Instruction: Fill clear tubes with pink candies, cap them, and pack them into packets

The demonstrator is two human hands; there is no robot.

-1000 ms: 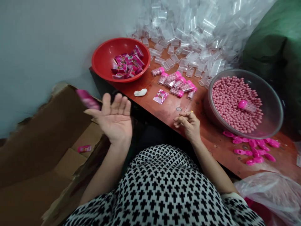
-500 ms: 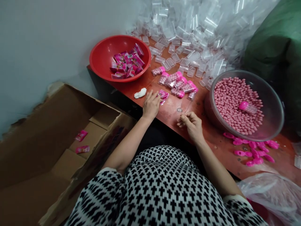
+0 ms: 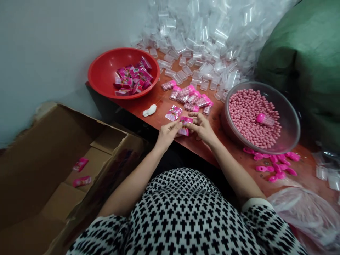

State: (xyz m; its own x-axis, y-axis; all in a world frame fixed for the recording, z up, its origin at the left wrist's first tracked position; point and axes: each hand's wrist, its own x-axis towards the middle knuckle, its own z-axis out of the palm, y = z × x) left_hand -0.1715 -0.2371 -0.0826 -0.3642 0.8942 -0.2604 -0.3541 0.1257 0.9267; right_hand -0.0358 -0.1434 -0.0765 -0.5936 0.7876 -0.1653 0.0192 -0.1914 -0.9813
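Between my hands is a pink printed plastic sleeve point(image 3: 186, 120), held just above the front edge of the table. My left hand point(image 3: 167, 134) pinches its left side between thumb and fingers. On the opposite side, my right hand point(image 3: 203, 128) grips it with thumb and fingertips. A second pink sleeve point(image 3: 173, 113) lies flat on the table just beyond my fingers. Behind it is a small heap of clear tubes point(image 3: 186, 92) with pink caps and pink beads inside. Crumpled white stuff point(image 3: 149, 110) lies to the left of the sleeves.
A red bowl point(image 3: 98, 76) with pink sleeves stands at the table's left end. Clear empty tubes point(image 3: 199, 46) pile up at the back. On the right are a basin point(image 3: 290, 122) of pink beads, pink caps point(image 3: 277, 166) and a plastic bag point(image 3: 308, 209). A cardboard box point(image 3: 87, 124) stands lower left.
My right hand has moved left to meet my left hand, and both now hold a pink sleeve. My left hand has come nearer the table edge. The view has shifted slightly.
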